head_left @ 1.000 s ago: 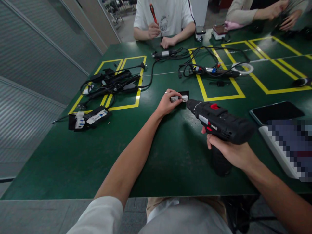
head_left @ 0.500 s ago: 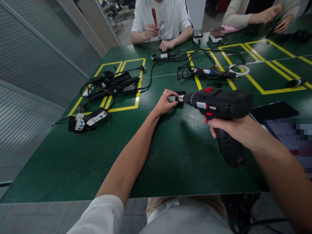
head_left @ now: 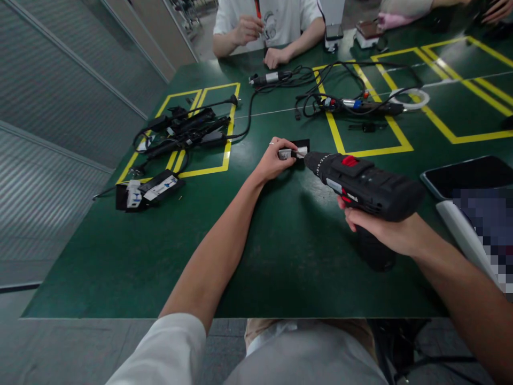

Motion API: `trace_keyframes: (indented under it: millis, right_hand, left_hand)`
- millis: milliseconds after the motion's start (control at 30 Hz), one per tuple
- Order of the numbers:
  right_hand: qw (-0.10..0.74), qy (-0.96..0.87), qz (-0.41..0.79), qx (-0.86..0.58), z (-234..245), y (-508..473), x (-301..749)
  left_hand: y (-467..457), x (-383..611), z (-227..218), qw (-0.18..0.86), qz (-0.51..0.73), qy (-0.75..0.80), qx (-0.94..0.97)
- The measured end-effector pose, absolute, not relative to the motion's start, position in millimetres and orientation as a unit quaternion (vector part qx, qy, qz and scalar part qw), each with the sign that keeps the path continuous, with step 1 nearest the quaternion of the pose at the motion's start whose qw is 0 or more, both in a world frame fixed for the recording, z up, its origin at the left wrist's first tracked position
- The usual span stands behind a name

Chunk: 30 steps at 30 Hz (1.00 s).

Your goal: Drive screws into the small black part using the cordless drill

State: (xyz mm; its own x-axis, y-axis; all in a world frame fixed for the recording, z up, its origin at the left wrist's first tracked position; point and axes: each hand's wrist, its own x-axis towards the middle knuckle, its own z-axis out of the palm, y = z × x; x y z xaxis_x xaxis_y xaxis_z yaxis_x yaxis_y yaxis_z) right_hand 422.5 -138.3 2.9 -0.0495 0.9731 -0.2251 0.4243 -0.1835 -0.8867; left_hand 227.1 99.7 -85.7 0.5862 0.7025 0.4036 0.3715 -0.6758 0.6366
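My right hand [head_left: 379,229] is wrapped round the grip of a black cordless drill [head_left: 364,184] with red switches. The drill points left and away from me, its rear end lower than its chuck. At its tip, the bit [head_left: 300,154] meets a small black piece with white label-like patches [head_left: 305,152] on the green table. My left hand [head_left: 276,159], a ring on one finger, is closed on the left part of this piece. The fingers partly cover it, so its exact kind and the bit's contact point are unclear.
Tangled black cables and adapters [head_left: 188,133] lie in a yellow-taped area at left, with a black labelled piece [head_left: 162,187] nearby. More cables and a pen-like electric tool [head_left: 360,106] lie beyond. A phone [head_left: 468,174] is at right. Opposite, a person's hand [head_left: 248,30] holds a red-handled screwdriver.
The drill's rear end has dropped, so its body slopes more. My left hand keeps hold of the small piece. The whole view has shifted slightly.
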Motion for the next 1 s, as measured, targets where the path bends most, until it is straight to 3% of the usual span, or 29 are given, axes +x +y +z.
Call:
trace_keyframes:
  millis: [1000]
  right_hand:
    - [0.356, -0.525, 0.503, -0.588, 5.1, -141.6, 424.7]
  left_hand:
    - [98.3, 233.6, -83.6, 0.289, 0.323, 0.308, 0.847]
